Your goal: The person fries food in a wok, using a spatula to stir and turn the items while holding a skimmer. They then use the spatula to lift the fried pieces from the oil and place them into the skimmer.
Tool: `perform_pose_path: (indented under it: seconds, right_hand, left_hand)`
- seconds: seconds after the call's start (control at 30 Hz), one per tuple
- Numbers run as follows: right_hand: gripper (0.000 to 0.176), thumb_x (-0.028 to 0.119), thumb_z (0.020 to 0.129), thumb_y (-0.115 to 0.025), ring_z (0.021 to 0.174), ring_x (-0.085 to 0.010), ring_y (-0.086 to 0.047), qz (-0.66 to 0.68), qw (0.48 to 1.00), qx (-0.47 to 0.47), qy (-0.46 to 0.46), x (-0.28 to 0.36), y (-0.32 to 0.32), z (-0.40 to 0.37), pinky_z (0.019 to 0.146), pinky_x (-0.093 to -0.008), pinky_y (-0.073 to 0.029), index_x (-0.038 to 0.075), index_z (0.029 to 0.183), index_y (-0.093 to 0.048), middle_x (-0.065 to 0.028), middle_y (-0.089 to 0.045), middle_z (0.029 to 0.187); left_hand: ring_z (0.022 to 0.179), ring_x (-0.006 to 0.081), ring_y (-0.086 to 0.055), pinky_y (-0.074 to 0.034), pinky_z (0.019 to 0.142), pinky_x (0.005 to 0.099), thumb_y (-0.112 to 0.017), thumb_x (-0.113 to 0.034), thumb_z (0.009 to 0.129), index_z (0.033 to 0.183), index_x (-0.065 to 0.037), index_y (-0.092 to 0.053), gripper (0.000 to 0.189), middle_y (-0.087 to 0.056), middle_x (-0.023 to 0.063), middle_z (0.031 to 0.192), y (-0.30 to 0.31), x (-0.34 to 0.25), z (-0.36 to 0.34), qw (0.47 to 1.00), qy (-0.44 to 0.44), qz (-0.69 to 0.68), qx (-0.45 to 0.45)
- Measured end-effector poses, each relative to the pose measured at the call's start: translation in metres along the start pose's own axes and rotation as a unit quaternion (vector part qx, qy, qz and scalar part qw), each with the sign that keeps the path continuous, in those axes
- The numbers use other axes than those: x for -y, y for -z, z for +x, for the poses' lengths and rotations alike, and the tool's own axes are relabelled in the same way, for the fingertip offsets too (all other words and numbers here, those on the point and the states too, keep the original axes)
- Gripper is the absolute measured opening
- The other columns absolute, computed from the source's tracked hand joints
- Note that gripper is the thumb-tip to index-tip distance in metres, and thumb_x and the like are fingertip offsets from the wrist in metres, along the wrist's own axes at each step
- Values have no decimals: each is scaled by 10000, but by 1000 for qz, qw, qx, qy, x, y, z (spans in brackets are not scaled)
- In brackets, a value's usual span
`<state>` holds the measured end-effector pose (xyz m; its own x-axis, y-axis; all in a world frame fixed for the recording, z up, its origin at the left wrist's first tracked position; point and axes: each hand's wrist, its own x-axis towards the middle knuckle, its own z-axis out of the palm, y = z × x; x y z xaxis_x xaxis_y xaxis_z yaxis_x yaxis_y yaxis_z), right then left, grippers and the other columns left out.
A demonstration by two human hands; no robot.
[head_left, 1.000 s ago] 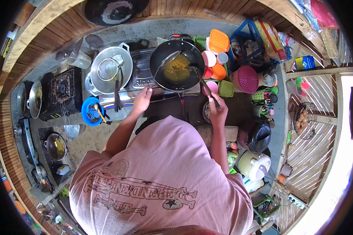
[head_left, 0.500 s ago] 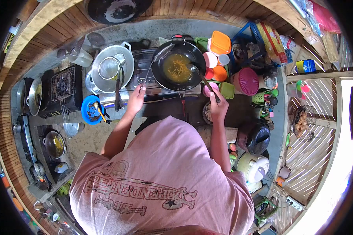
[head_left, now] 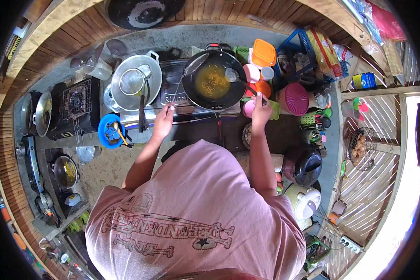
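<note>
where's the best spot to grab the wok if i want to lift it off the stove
Probably the loop handle on the far rim of the wok, coming in from the far side. The bowl is round and smooth and holds frying food, and the skimmer and ladle sit at its sides.

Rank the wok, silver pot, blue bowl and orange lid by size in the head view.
1. Wok, largest.
2. Silver pot, slightly smaller.
3. Blue bowl and orange lid look about alike; the fisheye view makes ranking those two unsure.
</note>
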<state>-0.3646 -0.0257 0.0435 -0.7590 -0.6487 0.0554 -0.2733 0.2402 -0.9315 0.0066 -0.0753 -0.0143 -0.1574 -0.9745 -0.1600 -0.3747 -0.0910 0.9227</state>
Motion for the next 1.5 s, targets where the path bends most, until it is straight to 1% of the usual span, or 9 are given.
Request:
perform_pose_path:
  seconds: [0.03, 0.1, 0.33, 0.4, 0.53, 0.67, 0.73, 1.2, 1.5]
  right_hand:
    - [381, 316, 1010, -666, 756, -153, -678, 51, 999, -8, -17, -8, -4, 0, 762, -304, -527, -45, 1103, -741, -120, -776, 879]
    - [389, 318, 1013, -668, 718, -134, -651, 103, 994, -14, -33, -15, -8, -1, 735, -297, -521, -55, 1096, -739, -110, -776, 881]
    - [397, 317, 1012, -681, 717, -96, -602, 139, 989, 48, -15, 0, -3, -19, 728, -267, -492, -64, 1114, -730, -101, -778, 906]
    - [404, 314, 1016, -675, 748, -95, -614, 138, 988, 51, -35, 7, 1, -19, 745, -265, -494, -70, 1132, -723, -107, -781, 921]
    - [415, 313, 1021, -666, 846, -104, -665, 71, 997, -15, 23, 0, -2, -8, 804, -275, -514, -70, 1173, -714, -118, -786, 957]
    - [422, 321, 1013, -676, 903, -126, -695, 64, 998, -2, -4, 9, -7, -4, 860, -280, -522, -56, 1197, -714, -113, -789, 966]
    - [418, 317, 1011, -679, 907, -125, -699, 69, 998, -4, 0, 0, -15, 2, 863, -276, -522, -52, 1205, -711, -114, -790, 969]
    - [397, 293, 1006, -691, 929, -79, -664, 126, 981, 141, -39, -7, -30, -3, 901, -230, -484, -42, 1218, -704, -122, -796, 980]
    - [292, 245, 985, -690, 923, -222, -703, 54, 997, 16, 54, -10, 21, -11, 890, -351, -517, 9, 1145, -753, -154, -761, 957]
  left_hand:
    - [595, 62, -435, -382, 534, 264, -509, -344, 1092, 1349, -59, -607, 396, -471, -39, 728, 2, 0, -1, 1000, 1, 0, -1]
    - [1080, 316, -678, -486, 973, 388, -454, -428, 1090, 1377, -76, -590, 474, -704, 215, 1168, 7, 1, -1, 997, 65, 21, 33]
    - [1105, 328, -673, -481, 984, 388, -459, -414, 1090, 1380, -75, -589, 464, -697, 222, 1174, 9, 10, -2, 998, 54, 13, 21]
    - [592, 53, -424, -371, 539, 246, -513, -364, 1097, 1376, -63, -605, 420, -444, -55, 713, 7, 9, -2, 1000, -3, -26, -8]
    - [960, 278, -662, -496, 904, 376, -460, -414, 1092, 1380, -77, -594, 463, -693, 173, 1028, 12, 5, -1, 998, 49, 24, 23]
    - [868, 235, -626, -493, 845, 363, -466, -420, 1092, 1371, -65, -603, 471, -678, 133, 959, 11, -4, -4, 997, 75, 5, 29]
    - [564, 58, -420, -367, 515, 255, -521, -388, 1089, 1362, -67, -599, 429, -425, -52, 680, 5, 5, -1, 998, 30, -58, 8]
    - [567, 50, -410, -344, 510, 252, -521, -374, 1093, 1364, -65, -593, 418, -437, -57, 690, 9, 8, -1, 1000, 17, -23, -9]
    - [567, 57, -407, -354, 519, 256, -501, -365, 1098, 1376, -70, -589, 415, -419, -54, 684, 8, 6, -3, 999, 34, -41, -6]
